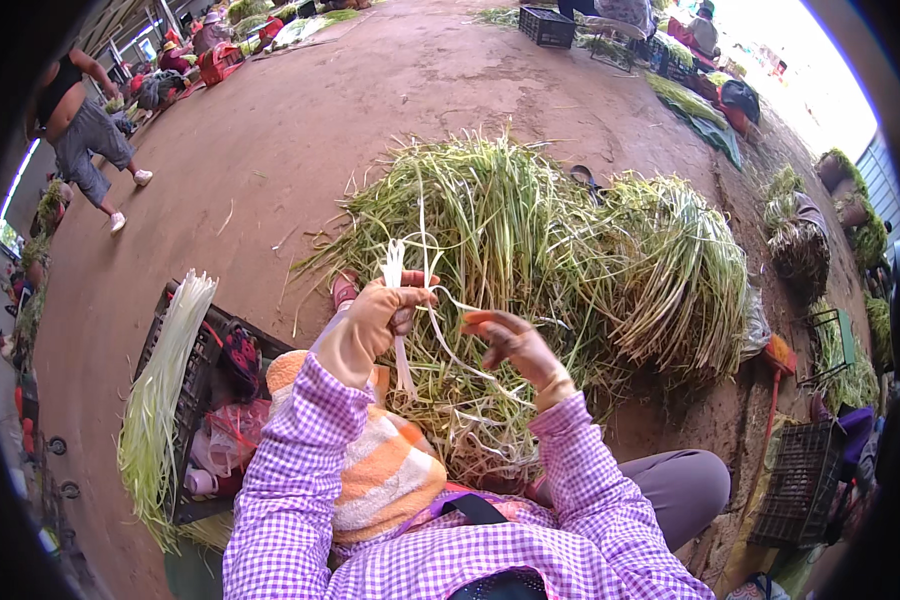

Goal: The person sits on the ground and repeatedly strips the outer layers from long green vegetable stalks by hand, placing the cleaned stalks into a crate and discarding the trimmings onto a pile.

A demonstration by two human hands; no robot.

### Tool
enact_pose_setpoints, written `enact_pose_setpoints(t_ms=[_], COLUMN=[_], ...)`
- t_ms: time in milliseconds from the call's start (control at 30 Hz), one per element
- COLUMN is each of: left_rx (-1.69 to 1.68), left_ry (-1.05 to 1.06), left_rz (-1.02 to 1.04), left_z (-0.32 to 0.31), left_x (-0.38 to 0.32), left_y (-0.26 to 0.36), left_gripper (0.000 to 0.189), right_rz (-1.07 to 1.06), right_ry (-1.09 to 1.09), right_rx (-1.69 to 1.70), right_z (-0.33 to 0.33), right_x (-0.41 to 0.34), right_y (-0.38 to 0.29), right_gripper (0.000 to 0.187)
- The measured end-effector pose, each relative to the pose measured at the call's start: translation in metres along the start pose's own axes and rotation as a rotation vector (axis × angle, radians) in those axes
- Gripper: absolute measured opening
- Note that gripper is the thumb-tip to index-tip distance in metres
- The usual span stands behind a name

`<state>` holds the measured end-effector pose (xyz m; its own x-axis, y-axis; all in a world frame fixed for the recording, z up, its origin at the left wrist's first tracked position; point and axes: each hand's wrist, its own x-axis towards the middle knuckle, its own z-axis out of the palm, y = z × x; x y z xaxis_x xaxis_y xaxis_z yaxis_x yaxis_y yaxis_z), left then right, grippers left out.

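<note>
My left hand [379,319], in what looks like a tan glove with orange fingertips, grips a small bunch of white stalks [394,260]. Their lower ends hang below the fist. A long thin leaf [422,214] rises from this hand, and a pale strip [444,341] trails down to the right. My right hand [521,346] hovers just right of it, fingers bent. Another thin strip runs to its fingertips; whether they pinch it is unclear. Beyond and beneath both hands lies a large heap of long green leafy stalks [487,217], with pale peelings [487,439] near my lap.
At left, cleaned white-and-green stalks [169,390] lie across a black plastic crate [195,506] holding bags. A tied-looking bundle [675,285] rests right of the heap. Farther right are a red-handled broom [780,356] and another crate [795,484]. A person [86,127] walks at upper left.
</note>
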<state>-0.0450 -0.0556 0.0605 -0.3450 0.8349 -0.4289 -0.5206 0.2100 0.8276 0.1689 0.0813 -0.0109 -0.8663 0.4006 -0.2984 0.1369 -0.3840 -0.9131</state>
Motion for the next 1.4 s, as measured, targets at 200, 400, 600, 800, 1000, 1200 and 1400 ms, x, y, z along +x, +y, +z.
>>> enact_pose_setpoints(t_ms=[200,400,600,800,1000,1200,1400], left_rx=[-0.092,-0.126,-0.166,-0.264,-0.233,-0.440,-0.282], left_ry=[0.214,0.272,0.187,0.102,0.233,0.029,0.309], left_rz=[0.129,0.150,0.088,0.098,0.134,-0.067,0.315], left_z=[-0.022,-0.053,-0.055,-0.054,-0.058,-0.029,-0.031], left_x=[0.036,0.057,0.053,0.054,0.059,0.050,0.014], left_y=[0.016,0.010,0.003,-0.004,-0.012,-0.030,0.022], left_gripper=[0.018,0.013,0.014,0.019,0.022,0.042,0.055], right_rz=[0.233,0.948,0.412,-0.257,-0.139,-0.132,-0.055], right_ry=[-0.044,-0.032,0.156,0.167,0.275,-0.062,0.356], right_rx=[-0.572,-0.779,-0.987,-0.993,-0.069,-0.543,-0.017], right_z=[0.031,-0.045,-0.018,0.049,0.057,0.062,0.018], right_x=[0.012,-0.045,-0.029,0.042,0.039,0.043,0.063], right_y=[0.027,0.110,0.063,0.049,0.056,0.023,0.060], right_gripper=[0.027,0.021,0.057,0.055,0.025,0.032,0.029])
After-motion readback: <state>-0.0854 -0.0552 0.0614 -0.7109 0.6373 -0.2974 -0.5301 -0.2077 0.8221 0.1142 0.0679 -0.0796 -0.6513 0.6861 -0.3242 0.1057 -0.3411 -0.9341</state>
